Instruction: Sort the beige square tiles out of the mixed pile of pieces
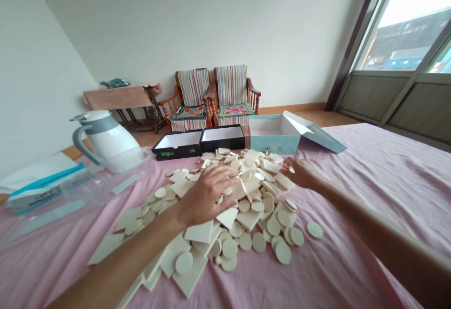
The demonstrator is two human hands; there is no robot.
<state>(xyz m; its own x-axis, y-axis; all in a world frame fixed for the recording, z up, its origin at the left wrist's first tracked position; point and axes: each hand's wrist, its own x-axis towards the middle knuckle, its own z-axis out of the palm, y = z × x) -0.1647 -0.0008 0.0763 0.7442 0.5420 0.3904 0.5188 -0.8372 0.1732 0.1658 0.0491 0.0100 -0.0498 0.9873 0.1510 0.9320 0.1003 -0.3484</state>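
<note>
While pink cloth (369,191) spreads beneath both your hands, the heap of pale pieces (244,205) lies under and around your left hand (211,189) and reaches across to your right hand (299,173). Its long axis seems to run from near the light-blue box (278,143), beyond your hands, back toward you under your left forearm (120,262). Your left hand is wide, palm down over the pieces; your right is curled at the heap's right edge, and you cannot tell whether it grips anything, a pale spot (291,170) there being too small to read. Within the heap, the square tiles (199,231) should be light, stiff and hardly slippery, perhaps thin enough to chip at the corners; hold one by opposite edges. Having no long axis, they lie at mixed angles, one nearer you than your left hand aiming a corner your way. Smaller, the round discs (283,252) point nowhere and should feel light and rigid, best pinched across the rim; one lone disc (314,229), nearer you than your right hand, lies apart.
</note>
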